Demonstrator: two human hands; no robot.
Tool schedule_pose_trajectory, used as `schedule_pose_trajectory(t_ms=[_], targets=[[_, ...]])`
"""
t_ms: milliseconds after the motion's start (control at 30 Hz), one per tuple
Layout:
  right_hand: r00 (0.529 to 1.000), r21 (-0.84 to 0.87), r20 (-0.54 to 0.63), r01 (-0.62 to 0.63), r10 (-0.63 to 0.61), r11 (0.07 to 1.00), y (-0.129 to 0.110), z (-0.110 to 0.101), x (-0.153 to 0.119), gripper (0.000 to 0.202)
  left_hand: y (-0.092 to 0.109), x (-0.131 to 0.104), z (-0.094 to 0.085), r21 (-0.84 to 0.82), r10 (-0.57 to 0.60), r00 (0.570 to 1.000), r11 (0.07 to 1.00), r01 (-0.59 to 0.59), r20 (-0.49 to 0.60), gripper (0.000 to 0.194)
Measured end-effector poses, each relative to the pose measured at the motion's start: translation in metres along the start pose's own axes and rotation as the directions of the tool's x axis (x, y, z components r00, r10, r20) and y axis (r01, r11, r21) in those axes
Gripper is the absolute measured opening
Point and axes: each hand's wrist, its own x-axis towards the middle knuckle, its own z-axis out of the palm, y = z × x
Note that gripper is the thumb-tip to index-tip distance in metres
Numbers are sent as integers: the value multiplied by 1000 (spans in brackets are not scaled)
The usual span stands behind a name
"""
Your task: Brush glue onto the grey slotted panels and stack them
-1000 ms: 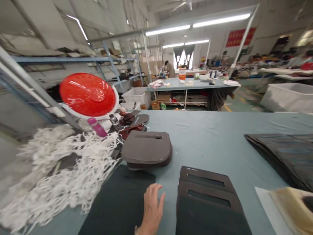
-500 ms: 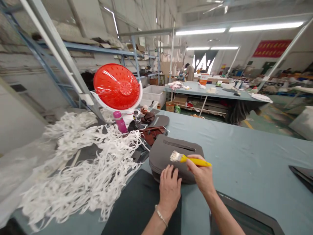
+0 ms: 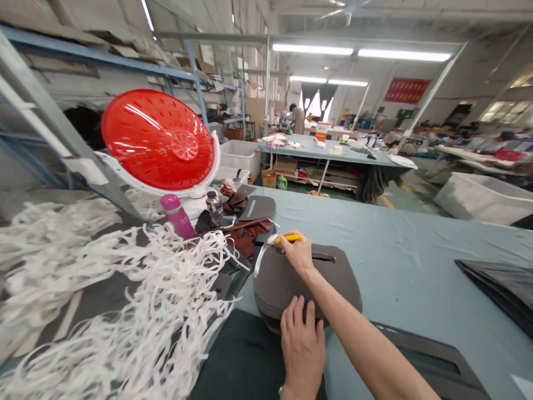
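My right hand [image 3: 298, 253] grips a yellow-handled brush [image 3: 289, 238], its whitish bristles at the far left edge of a stack of dark grey rounded panels [image 3: 287, 280]. A wet white streak [image 3: 260, 260] runs along the stack's left edge. The top panel has a narrow slot [image 3: 323, 256] near its far side. My left hand [image 3: 303, 333] lies with fingers stretched over the stack's near edge, holding nothing. Under and left of it is a dark sheet [image 3: 241, 355].
A tangled heap of white strips [image 3: 137, 316] covers the left side. Behind it stand a pink bottle [image 3: 178, 215], a dark jar [image 3: 214, 207] and a tilted red bowl-shaped fan or heater [image 3: 158, 139]. Dark flat pieces [image 3: 495, 289] lie right. Another person [image 3: 298, 119] stands far back.
My right hand has moved the brush from above the panel's middle to its far left edge, where a white streak now shows. My left hand stays at the near edge. The view has turned right.
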Motion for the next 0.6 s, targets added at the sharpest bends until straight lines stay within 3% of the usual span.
schedule_pose_trajectory(t_ms=[100,233,333,467,533,600], targets=[[990,-127,-133,-68,51,990,24,-51,5,26,1,2,-4,6,5,999,1000,-5,35,32],[897,-283,-430,-239,99,929,57,-146,-6,27,2,3,-4,27,21,997,999,-23,69,33],[872,-315,-469,-311,137,897,68,-195,-38,24,6,2,-1,36,22,996,999,-25,82,33],[878,-391,-468,-308,101,867,54,-216,-104,19,12,1,-6,5,-16,993,1000,16,118,33],[883,-406,-467,-256,41,877,37,-208,-134,19,10,7,-15,-82,-18,987,996,31,159,32],[906,-345,-422,-159,-2,925,17,-186,-154,18,0,20,-29,-248,-16,973,966,75,231,32]])
